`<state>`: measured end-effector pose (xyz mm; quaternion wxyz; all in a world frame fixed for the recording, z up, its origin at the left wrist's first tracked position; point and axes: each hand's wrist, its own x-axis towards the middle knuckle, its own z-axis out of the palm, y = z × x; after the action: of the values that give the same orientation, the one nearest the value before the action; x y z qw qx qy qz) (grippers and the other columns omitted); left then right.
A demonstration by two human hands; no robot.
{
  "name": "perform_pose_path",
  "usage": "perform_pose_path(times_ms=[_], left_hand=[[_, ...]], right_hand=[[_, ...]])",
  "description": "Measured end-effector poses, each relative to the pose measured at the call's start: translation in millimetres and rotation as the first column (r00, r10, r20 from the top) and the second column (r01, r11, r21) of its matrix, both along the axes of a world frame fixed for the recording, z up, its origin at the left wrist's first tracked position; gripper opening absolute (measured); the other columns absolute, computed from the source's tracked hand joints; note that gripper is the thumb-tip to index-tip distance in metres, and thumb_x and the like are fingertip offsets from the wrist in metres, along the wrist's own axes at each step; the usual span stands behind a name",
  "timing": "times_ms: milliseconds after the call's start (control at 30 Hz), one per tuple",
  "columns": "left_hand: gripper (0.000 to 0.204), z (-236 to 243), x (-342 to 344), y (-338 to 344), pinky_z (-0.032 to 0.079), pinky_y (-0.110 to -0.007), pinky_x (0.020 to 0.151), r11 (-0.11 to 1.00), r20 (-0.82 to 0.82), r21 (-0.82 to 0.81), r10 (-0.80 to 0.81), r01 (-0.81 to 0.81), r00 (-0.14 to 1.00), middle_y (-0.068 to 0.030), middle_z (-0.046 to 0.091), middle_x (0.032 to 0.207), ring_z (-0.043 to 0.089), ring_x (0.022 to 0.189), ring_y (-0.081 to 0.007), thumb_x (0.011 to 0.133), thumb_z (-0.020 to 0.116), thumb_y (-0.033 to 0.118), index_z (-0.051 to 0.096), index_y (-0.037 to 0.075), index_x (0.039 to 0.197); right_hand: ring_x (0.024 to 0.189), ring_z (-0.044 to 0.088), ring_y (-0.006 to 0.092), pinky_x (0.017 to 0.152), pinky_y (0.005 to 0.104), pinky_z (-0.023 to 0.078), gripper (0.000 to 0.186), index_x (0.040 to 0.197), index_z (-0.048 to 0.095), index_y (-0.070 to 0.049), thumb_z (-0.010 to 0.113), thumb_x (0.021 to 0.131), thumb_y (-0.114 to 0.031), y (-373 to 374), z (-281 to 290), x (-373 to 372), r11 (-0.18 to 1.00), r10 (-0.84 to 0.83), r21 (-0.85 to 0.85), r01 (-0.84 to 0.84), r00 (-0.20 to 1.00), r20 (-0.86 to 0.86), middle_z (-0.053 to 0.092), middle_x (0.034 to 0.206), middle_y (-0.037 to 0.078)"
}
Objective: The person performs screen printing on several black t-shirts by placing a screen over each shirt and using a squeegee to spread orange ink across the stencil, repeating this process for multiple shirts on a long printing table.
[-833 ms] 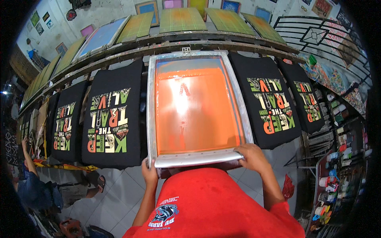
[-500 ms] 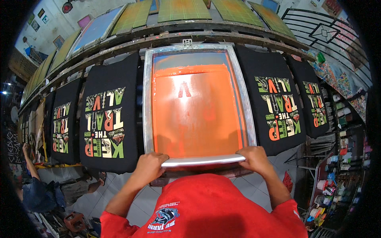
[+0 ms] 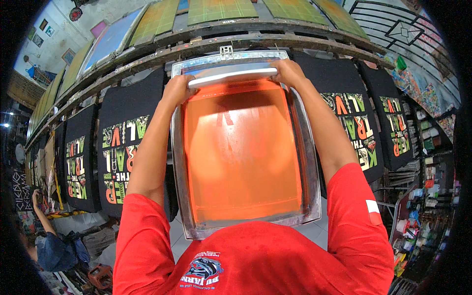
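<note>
A long squeegee with a silver handle (image 3: pixel 233 77) lies across the far end of a screen printing frame (image 3: pixel 310 182). My left hand (image 3: pixel 178 89) is closed round its left end and my right hand (image 3: pixel 289 73) round its right end. Orange ink (image 3: pixel 241 182) coats the mesh in front of the squeegee, with a darker letter shape showing through near the far part. Both my arms reach over the frame's sides. The squeegee's blade is hidden under the handle, and whatever lies beneath the screen is covered.
Black printed shirts (image 3: pixel 115 98) (image 3: pixel 351 83) lie on boards to either side. Behind the frame runs a wooden rail (image 3: pixel 295 42), with several green screens (image 3: pixel 221 12) leaning beyond. Jars on shelves (image 3: pixel 427 196) stand at right. Another person (image 3: pixel 56 250) is at lower left.
Both hands have carried the squeegee from the near end of the screen to its far end. My arms are now stretched out over the frame.
</note>
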<state>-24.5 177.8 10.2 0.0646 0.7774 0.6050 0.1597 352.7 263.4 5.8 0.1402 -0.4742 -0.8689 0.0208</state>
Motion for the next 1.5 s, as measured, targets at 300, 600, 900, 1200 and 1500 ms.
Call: perform_pose_path(times_ms=[300, 600, 900, 1200, 1500], left_hand=[[0.025, -18, 24, -133, 0.054, -0.047, 0.07, 1.0, -0.053, -0.016, -0.01, 0.01, 0.999, -0.0158, 0.067, 0.081, 0.066, 0.079, -0.0371, 0.073, 0.076, 0.018, 0.068, 0.01, 0.096], [0.038, -27, 72, -427, 0.054, -0.044, 0.075, 0.996, 0.09, -0.09, 0.03, -0.022, 0.996, -0.0121, 0.068, 0.096, 0.066, 0.089, -0.033, 0.062, 0.077, 0.01, 0.067, 0.008, 0.099], [0.021, 2, 56, -344, 0.052, -0.045, 0.064, 0.99, 0.031, -0.138, -0.002, 0.007, 1.0, -0.0155, 0.065, 0.075, 0.065, 0.072, -0.0356, 0.069, 0.073, 0.012, 0.067, 0.007, 0.088], [0.05, -20, 61, -431, 0.051, -0.045, 0.088, 0.991, 0.134, -0.119, -0.05, 0.067, 0.99, -0.0163, 0.067, 0.103, 0.064, 0.099, -0.0372, 0.057, 0.075, 0.002, 0.066, 0.004, 0.105], [0.034, -54, 59, -358, 0.055, -0.042, 0.084, 0.968, 0.0, 0.22, -0.126, 0.123, 0.992, -0.0172, 0.067, 0.102, 0.067, 0.094, -0.0344, 0.074, 0.063, 0.011, 0.067, -0.002, 0.104]], right_hand=[[0.085, 0.068, 0.0354, 0.073, 0.0441, 0.053, 0.027, 0.096, 0.071, -0.012, 0.079, 0.072, -0.022, -148, -10, 29, 0.989, -0.048, -0.133, 0.069, 0.987, 0.15, 0.07, 0.093, 0.016], [0.093, 0.068, 0.0314, 0.077, 0.0408, 0.055, 0.036, 0.096, 0.069, -0.008, 0.073, 0.061, 0.0, -440, -7, 77, 0.972, -0.048, -0.231, 0.046, 0.999, -0.002, 0.071, 0.1, 0.011], [0.077, 0.066, 0.0339, 0.067, 0.0438, 0.052, 0.022, 0.087, 0.07, -0.011, 0.078, 0.066, -0.012, -348, 5, 63, 0.982, 0.0, -0.189, 0.019, 0.995, 0.098, 0.067, 0.081, 0.011], [0.09, 0.068, 0.0307, 0.078, 0.0397, 0.055, 0.041, 0.099, 0.068, -0.006, 0.075, 0.059, -0.003, -459, 1, 71, 0.99, -0.006, -0.143, -0.004, 0.998, -0.069, 0.071, 0.101, 0.012], [0.097, 0.065, 0.029, 0.083, 0.0375, 0.054, 0.046, 0.105, 0.067, -0.004, 0.07, 0.059, 0.001, -382, -39, 55, 1.0, -0.009, 0.015, 0.011, 0.994, -0.113, 0.068, 0.103, 0.01]])
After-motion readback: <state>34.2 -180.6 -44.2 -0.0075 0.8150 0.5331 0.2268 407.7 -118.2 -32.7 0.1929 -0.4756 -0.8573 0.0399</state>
